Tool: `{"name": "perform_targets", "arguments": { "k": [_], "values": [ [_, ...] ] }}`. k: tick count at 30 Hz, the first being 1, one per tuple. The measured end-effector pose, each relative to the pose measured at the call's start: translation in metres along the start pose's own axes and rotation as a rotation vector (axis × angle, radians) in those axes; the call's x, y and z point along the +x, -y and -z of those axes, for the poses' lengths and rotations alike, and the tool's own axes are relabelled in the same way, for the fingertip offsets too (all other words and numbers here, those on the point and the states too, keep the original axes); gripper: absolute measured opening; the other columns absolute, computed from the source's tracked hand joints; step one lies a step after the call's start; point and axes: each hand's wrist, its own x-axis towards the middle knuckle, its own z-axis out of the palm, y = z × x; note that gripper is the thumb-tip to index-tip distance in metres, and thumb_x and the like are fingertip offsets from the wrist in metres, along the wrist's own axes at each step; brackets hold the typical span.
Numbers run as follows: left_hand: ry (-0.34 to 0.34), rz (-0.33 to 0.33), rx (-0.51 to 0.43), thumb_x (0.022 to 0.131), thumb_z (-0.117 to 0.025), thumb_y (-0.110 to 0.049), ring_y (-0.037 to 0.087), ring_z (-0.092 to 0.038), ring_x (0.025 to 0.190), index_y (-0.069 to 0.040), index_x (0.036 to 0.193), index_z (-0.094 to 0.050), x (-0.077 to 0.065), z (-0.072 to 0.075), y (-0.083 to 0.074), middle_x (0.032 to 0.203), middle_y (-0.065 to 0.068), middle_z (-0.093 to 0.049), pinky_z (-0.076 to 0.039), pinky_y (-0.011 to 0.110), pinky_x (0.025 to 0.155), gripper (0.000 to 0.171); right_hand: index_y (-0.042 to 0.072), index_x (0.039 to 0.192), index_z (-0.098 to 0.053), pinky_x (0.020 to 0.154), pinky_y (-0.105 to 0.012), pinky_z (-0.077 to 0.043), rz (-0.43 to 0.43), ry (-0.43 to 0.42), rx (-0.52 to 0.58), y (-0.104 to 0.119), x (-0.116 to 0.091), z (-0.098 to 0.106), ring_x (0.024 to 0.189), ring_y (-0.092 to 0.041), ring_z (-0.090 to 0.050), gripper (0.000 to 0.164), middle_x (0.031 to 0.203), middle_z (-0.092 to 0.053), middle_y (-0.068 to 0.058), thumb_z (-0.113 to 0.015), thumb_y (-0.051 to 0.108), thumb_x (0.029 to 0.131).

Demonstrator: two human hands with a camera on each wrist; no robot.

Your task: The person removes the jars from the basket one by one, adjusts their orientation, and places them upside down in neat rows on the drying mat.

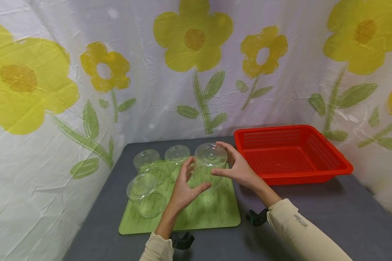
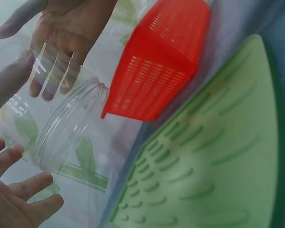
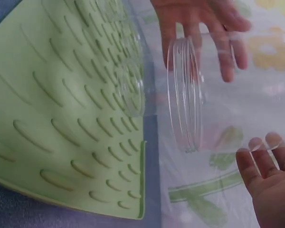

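Note:
A clear jar (image 1: 211,159) is held mouth-down above the green mat (image 1: 212,215), its threaded rim (image 2: 69,126) facing the mat in the left wrist view. My right hand (image 1: 236,166) grips it from the right, fingers behind and thumb in front. On the jar's left side my left hand (image 1: 184,190) is spread close by, fingers and thumb apart; whether it touches the wall is hard to tell. Three more clear jars stand mouth-down on the mat's left and back: a front jar (image 1: 143,194), a back left jar (image 1: 147,159) and a back middle jar (image 1: 177,156).
A red plastic basket (image 1: 300,177) with perforated walls stands right of the mat, just beyond my right hand. Beneath everything is a dark grey table (image 1: 215,246). A white curtain (image 1: 140,108) printed with yellow flowers hangs behind and at the sides.

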Motion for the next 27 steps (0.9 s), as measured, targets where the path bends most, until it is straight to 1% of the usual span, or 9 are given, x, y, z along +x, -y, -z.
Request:
{"name": "perform_targets", "arguments": {
  "k": [4, 7, 8, 14, 16, 19, 20, 23, 27],
  "values": [
    [-0.008, 0.023, 0.017, 0.088, -0.082, -0.031, 0.039, -0.039, 0.147, -0.025, 0.162, -0.025, -0.006, 0.002, 0.009, 0.162, 0.004, -0.036, -0.032, 0.06, 0.121, 0.093, 0.022, 0.157, -0.034, 0.105, -0.053, -0.047, -0.04, -0.064, -0.063, -0.003, 0.003, 0.0, 0.129, -0.03, -0.056, 0.093, 0.152, -0.048, -0.005, -0.087, 0.023, 0.082],
    [-0.013, 0.055, 0.059, 0.09, -0.079, -0.035, 0.038, -0.042, 0.146, -0.026, 0.161, -0.026, -0.011, 0.003, 0.016, 0.161, 0.005, -0.039, -0.034, 0.058, 0.12, 0.089, 0.02, 0.158, -0.032, 0.105, -0.054, -0.047, -0.071, -0.101, -0.096, -0.007, 0.006, -0.003, 0.13, -0.033, -0.054, 0.095, 0.152, -0.048, -0.008, -0.087, 0.026, 0.081],
    [-0.012, 0.065, 0.077, 0.091, -0.078, -0.037, 0.037, -0.043, 0.145, -0.026, 0.161, -0.026, -0.013, 0.003, 0.017, 0.16, 0.005, -0.04, -0.035, 0.058, 0.12, 0.089, 0.02, 0.159, -0.031, 0.107, -0.055, -0.046, -0.081, -0.111, -0.101, -0.009, 0.007, -0.004, 0.133, -0.033, -0.053, 0.096, 0.153, -0.047, -0.009, -0.088, 0.027, 0.081],
    [0.01, 0.1, 0.188, 0.094, -0.073, -0.04, 0.042, -0.049, 0.138, -0.015, 0.159, -0.032, -0.021, 0.006, 0.027, 0.154, 0.012, -0.048, -0.041, 0.062, 0.111, 0.08, 0.022, 0.161, -0.028, 0.119, -0.057, -0.037, -0.139, -0.135, -0.158, -0.019, 0.014, -0.013, 0.151, -0.032, -0.035, 0.101, 0.165, -0.031, -0.008, -0.088, 0.033, 0.08],
    [0.03, 0.124, 0.225, 0.095, -0.072, -0.04, 0.042, -0.049, 0.138, -0.013, 0.157, -0.034, -0.024, 0.008, 0.029, 0.153, 0.013, -0.049, -0.043, 0.063, 0.109, 0.078, 0.021, 0.161, -0.027, 0.12, -0.058, -0.034, -0.146, -0.134, -0.174, -0.022, 0.016, -0.016, 0.153, -0.032, -0.03, 0.101, 0.167, -0.027, -0.008, -0.087, 0.032, 0.081],
    [0.081, 0.145, 0.288, 0.097, -0.069, -0.039, 0.043, -0.046, 0.14, -0.01, 0.157, -0.035, -0.027, 0.01, 0.032, 0.153, 0.016, -0.048, -0.043, 0.065, 0.108, 0.075, 0.018, 0.162, -0.024, 0.121, -0.058, -0.033, -0.162, -0.14, -0.201, -0.026, 0.019, -0.019, 0.154, -0.033, -0.028, 0.102, 0.168, -0.025, -0.009, -0.086, 0.034, 0.082],
    [0.098, 0.147, 0.32, 0.098, -0.069, -0.038, 0.043, -0.046, 0.141, -0.009, 0.157, -0.035, -0.028, 0.011, 0.033, 0.154, 0.017, -0.048, -0.043, 0.064, 0.109, 0.074, 0.017, 0.162, -0.023, 0.121, -0.058, -0.033, -0.169, -0.145, -0.209, -0.028, 0.02, -0.019, 0.154, -0.034, -0.028, 0.103, 0.168, -0.025, -0.009, -0.086, 0.035, 0.083],
    [0.147, 0.116, 0.437, 0.098, -0.069, -0.036, 0.043, -0.045, 0.141, -0.003, 0.155, -0.036, -0.031, 0.011, 0.035, 0.153, 0.02, -0.048, -0.043, 0.062, 0.11, 0.073, 0.015, 0.163, -0.021, 0.12, -0.058, -0.035, -0.195, -0.161, -0.227, -0.032, 0.024, -0.02, 0.152, -0.036, -0.031, 0.106, 0.168, -0.025, -0.011, -0.086, 0.039, 0.082],
    [0.21, 0.045, 0.589, 0.097, -0.07, -0.035, 0.043, -0.05, 0.137, 0.001, 0.15, -0.043, -0.035, 0.009, 0.036, 0.149, 0.022, -0.052, -0.045, 0.059, 0.109, 0.07, 0.013, 0.163, -0.02, 0.118, -0.059, -0.037, -0.216, -0.17, -0.239, -0.039, 0.028, -0.021, 0.151, -0.039, -0.033, 0.108, 0.168, -0.024, -0.014, -0.086, 0.04, 0.082]
  ]
}}
